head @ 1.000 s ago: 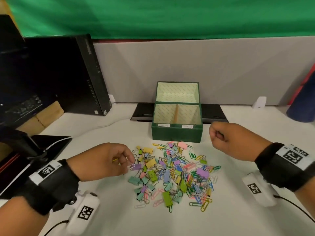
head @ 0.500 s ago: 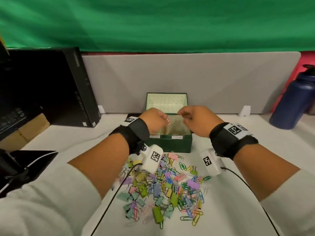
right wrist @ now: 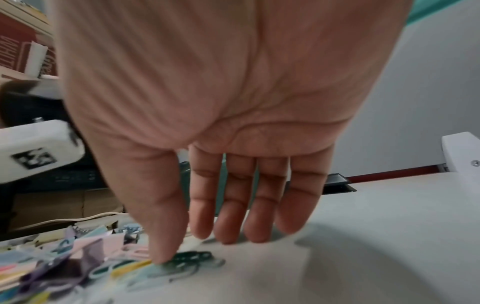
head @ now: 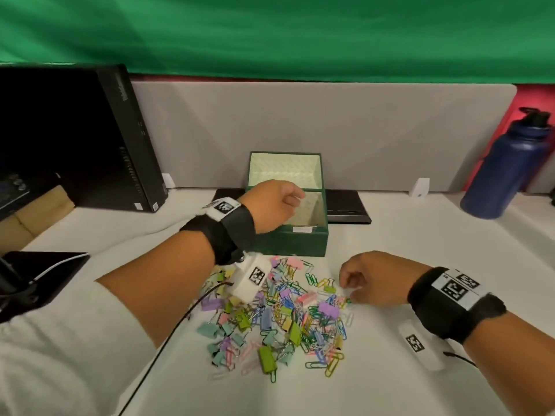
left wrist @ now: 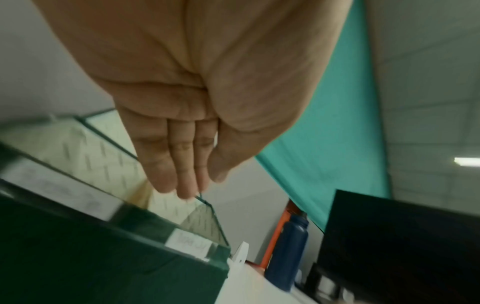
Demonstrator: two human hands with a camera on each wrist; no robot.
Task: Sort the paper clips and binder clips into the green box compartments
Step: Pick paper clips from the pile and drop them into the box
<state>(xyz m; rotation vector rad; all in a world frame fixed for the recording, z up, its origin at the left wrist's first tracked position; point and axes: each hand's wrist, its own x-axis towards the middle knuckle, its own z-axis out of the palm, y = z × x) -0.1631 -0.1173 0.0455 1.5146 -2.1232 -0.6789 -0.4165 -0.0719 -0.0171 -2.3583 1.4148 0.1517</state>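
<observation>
The green box (head: 292, 244) stands open at the back of the table, lid (head: 285, 169) upright. My left hand (head: 295, 199) hovers over its left compartment, fingers (left wrist: 182, 174) straight and pointing down, holding nothing. The right compartment (head: 312, 208) shows bare lining. A pile of coloured paper clips and binder clips (head: 279, 313) lies in front of the box. My right hand (head: 348, 285) is at the pile's right edge. In the right wrist view its fingers (right wrist: 228, 222) are extended and the thumb tip touches a dark green paper clip (right wrist: 192, 258).
A black computer tower (head: 120, 139) stands at the back left, a dark blue bottle (head: 504, 172) at the back right. A flat black device (head: 345, 205) lies behind the box. A black item with a white cable (head: 39, 280) sits at the left edge.
My left hand pinched a paper clip over the box; its fingers are now straight and empty. My right hand has come down from the box to the pile's right edge.
</observation>
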